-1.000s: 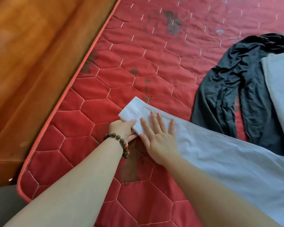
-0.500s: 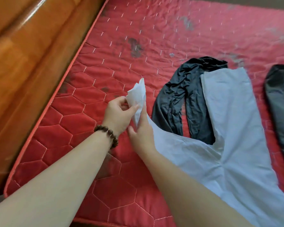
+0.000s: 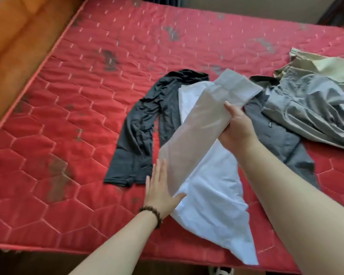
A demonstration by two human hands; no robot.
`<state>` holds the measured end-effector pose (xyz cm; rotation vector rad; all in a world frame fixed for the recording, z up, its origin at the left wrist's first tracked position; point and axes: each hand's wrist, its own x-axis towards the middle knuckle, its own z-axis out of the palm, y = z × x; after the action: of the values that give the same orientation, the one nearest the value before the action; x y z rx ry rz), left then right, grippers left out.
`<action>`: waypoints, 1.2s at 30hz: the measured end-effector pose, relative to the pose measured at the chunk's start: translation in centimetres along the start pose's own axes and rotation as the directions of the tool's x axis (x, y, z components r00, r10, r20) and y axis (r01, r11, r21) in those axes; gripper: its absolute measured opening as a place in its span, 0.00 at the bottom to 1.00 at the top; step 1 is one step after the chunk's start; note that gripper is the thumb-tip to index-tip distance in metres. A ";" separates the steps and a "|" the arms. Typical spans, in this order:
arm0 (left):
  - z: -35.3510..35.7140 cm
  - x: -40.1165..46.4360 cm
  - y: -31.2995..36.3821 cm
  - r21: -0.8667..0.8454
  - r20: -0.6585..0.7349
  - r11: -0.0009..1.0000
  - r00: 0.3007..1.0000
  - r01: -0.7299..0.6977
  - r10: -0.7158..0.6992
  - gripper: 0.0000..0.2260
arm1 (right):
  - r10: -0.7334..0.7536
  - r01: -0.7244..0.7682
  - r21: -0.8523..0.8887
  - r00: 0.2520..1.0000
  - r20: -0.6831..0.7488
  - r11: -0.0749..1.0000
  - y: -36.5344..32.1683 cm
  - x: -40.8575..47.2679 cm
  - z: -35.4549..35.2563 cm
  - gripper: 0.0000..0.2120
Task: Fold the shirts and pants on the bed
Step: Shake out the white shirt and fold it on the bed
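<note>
White pants [image 3: 211,205] lie on the red quilted mattress [image 3: 68,120], waist end toward me. One leg [image 3: 199,128] is lifted off the bed and swung across over the other leg. My right hand [image 3: 236,126] grips that raised leg about midway along. My left hand [image 3: 163,187], with a bead bracelet on its wrist, lies flat with straight fingers at the base of the lifted leg, touching the cloth. Dark pants [image 3: 141,124] are spread out just left of the white ones.
A dark grey shirt [image 3: 274,132] lies right of the white pants, with a silvery grey garment [image 3: 310,110] and a beige one [image 3: 326,66] heaped farther right. A wooden bed frame [image 3: 14,46] runs along the left. The mattress front edge is near me.
The white pant leg has been lifted off the left of the mattress and carried right over the other leg. My left hand let go of the hem and now lies flat.
</note>
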<state>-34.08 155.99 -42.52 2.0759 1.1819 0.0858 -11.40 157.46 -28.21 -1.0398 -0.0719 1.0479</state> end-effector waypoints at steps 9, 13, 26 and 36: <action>10.3 -0.4 1.5 0.177 -0.033 0.962 0.978 0.210 -0.208 0.46 | 0.007 -0.022 -0.080 0.983 -0.181 0.997 -8.6 3.4 -18.3 0.18; 11.8 -0.5 2.0 0.337 -0.005 0.936 0.994 0.100 -0.105 0.45 | 0.031 -0.078 -0.163 0.961 -0.274 0.984 -7.3 5.0 -21.6 0.13; 11.8 0.5 4.2 0.463 0.170 0.857 0.971 -0.228 0.166 0.35 | -0.076 -0.200 -0.471 0.860 -0.504 0.859 -5.7 9.2 -28.5 0.17; 4.5 14.9 4.8 0.071 0.360 0.983 0.923 -0.172 0.135 0.36 | 0.098 0.451 -0.869 0.892 0.440 -0.203 3.6 9.2 -19.8 0.32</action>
<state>-20.31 163.43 -46.99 2.1564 0.8178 -0.2708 1.05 151.38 -45.45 -2.1801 -1.6832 0.6944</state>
